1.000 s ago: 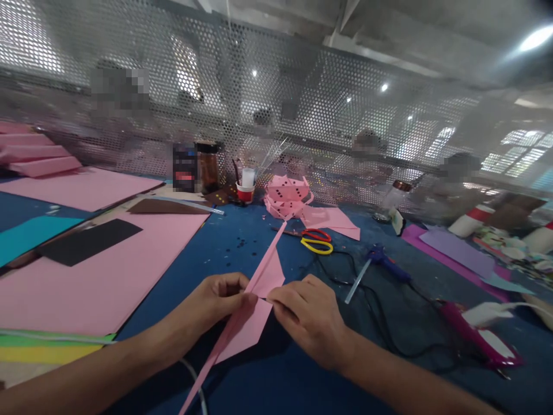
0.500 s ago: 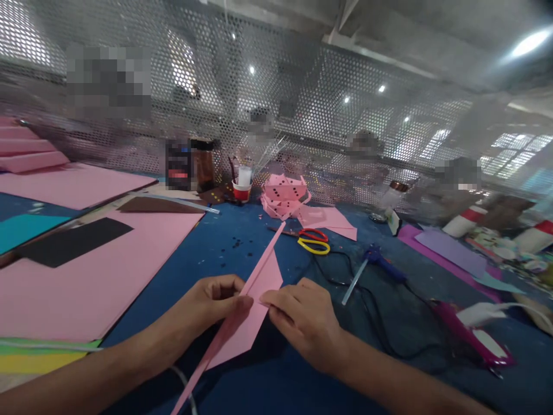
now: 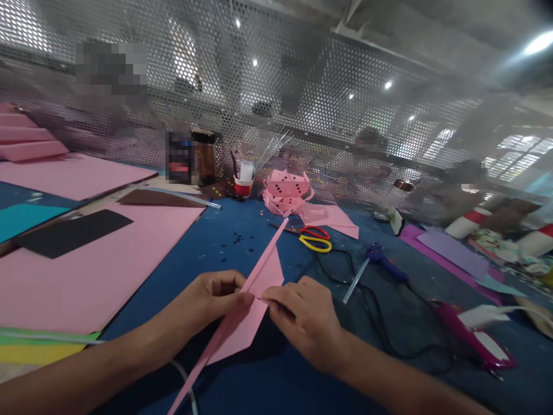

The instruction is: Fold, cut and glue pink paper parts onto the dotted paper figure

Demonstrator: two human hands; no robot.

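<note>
Between my two hands is a folded piece of pink paper (image 3: 242, 331), tilted with a narrow folded strip along its upper left edge. My left hand (image 3: 218, 297) pinches that strip between thumb and fingers. On the other side, my right hand (image 3: 305, 311) grips the wider part of the sheet, fingertips close to the left thumb. Beyond the paper's upper tip lie scissors (image 3: 315, 239) with red and yellow handles. Behind them sits a pink paper shape with black dots (image 3: 285, 192), next to a flat pink paper piece (image 3: 332, 218).
A blue glue gun (image 3: 386, 265) with a clear stick and a magenta power strip (image 3: 473, 337) with cables lie at right. Large pink sheets (image 3: 129, 271) and a black piece (image 3: 75, 232) spread at left. A red-and-white cup (image 3: 243, 187) stands before a perforated metal screen (image 3: 311, 115).
The view has shifted slightly. Both hands keep their hold on the pink paper, with hardly any movement of the fingers.
</note>
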